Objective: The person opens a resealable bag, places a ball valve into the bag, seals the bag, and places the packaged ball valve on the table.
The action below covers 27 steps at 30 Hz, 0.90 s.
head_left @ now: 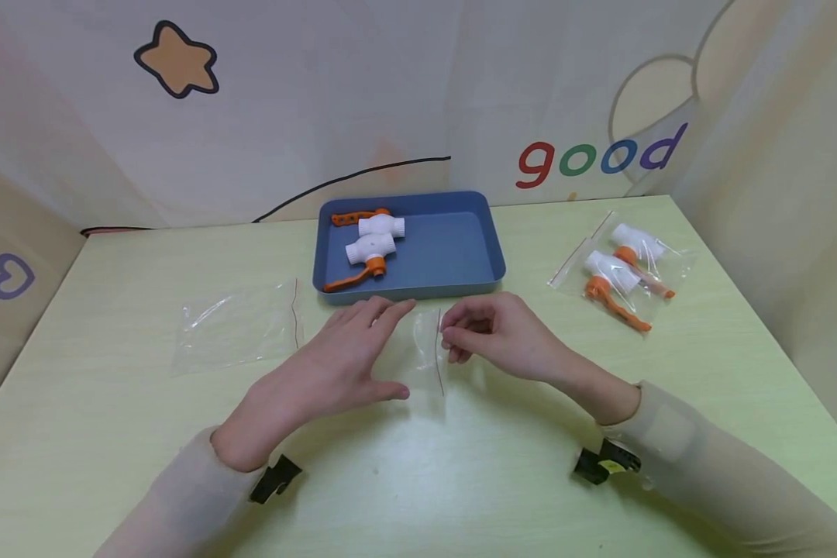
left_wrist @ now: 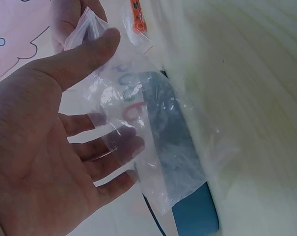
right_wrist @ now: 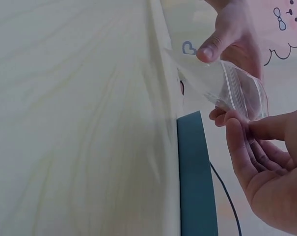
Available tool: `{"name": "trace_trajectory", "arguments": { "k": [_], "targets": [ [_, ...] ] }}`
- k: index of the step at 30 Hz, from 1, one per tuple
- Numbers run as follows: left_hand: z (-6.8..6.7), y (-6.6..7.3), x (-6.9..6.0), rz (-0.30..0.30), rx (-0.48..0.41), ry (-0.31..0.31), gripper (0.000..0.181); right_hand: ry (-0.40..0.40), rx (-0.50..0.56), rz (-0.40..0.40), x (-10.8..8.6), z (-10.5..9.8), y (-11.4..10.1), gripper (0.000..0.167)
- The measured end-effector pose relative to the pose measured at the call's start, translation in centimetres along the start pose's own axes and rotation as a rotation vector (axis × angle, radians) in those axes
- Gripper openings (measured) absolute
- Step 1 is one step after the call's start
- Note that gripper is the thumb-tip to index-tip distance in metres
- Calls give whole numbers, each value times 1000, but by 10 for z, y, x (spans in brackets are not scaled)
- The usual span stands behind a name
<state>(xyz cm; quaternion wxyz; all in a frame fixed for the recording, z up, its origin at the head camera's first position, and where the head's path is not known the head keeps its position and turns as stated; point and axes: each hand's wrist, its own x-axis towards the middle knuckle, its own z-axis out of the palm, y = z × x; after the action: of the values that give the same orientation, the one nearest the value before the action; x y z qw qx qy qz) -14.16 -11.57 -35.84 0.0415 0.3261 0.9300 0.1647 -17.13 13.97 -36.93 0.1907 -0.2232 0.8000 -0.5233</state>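
A clear zip-seal plastic bag (head_left: 428,349) with a red line along its mouth hangs between the two hands over the table. My right hand (head_left: 505,337) pinches the bag by its mouth edge between thumb and fingertips, as the right wrist view also shows. My left hand (head_left: 335,360) is spread beside the bag, fingers and thumb apart. In the left wrist view, the left hand's fingers (left_wrist: 109,147) lie behind the clear film and its thumb lies near the seal. Nothing shows inside this bag (left_wrist: 173,137).
Behind the hands stands a blue tray (head_left: 446,248) with two white valves (head_left: 371,248) with orange handles at its left end. To the right lie bagged valves (head_left: 614,271) of the same kind. Another clear bag (head_left: 233,325) lies flat at the left. A printed curtain (head_left: 390,93) hangs behind.
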Motion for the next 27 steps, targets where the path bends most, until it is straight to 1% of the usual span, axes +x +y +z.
{"name": "trace_trajectory", "arguments": {
  "k": [4,8,9,11,12,15,17,21,24,27],
  "targets": [
    [-1,-1,-1,10,10,4,90,10,-1,0,0,2,0,16],
    [-2,-2,-1,2,22,5,85,87,-84,-35,-1,4,0,22],
    [-2,-2,-1,-4,25,3,85,105,-105,-38,-1,5,0,21],
    [-2,-1,-1,-18,34,-2,84,124,-131,-40,-1,6,0,19],
    [-2,-1,-1,-25,40,-5,83,118,-133,-40,-2,6,0,17],
    [-2,-1,0,-48,62,-15,83,88,-117,-40,-2,7,-1,13],
    [-2,-1,0,-59,75,-19,83,79,-105,-48,-2,8,-2,16],
    [-2,1,1,-73,92,-29,81,98,-83,-50,-1,9,-3,20],
    [-2,1,2,-84,104,-43,80,116,-44,-42,-1,11,-3,22],
    [-1,2,2,-97,115,-55,80,114,0,-33,-1,12,-3,24]
  ]
}}
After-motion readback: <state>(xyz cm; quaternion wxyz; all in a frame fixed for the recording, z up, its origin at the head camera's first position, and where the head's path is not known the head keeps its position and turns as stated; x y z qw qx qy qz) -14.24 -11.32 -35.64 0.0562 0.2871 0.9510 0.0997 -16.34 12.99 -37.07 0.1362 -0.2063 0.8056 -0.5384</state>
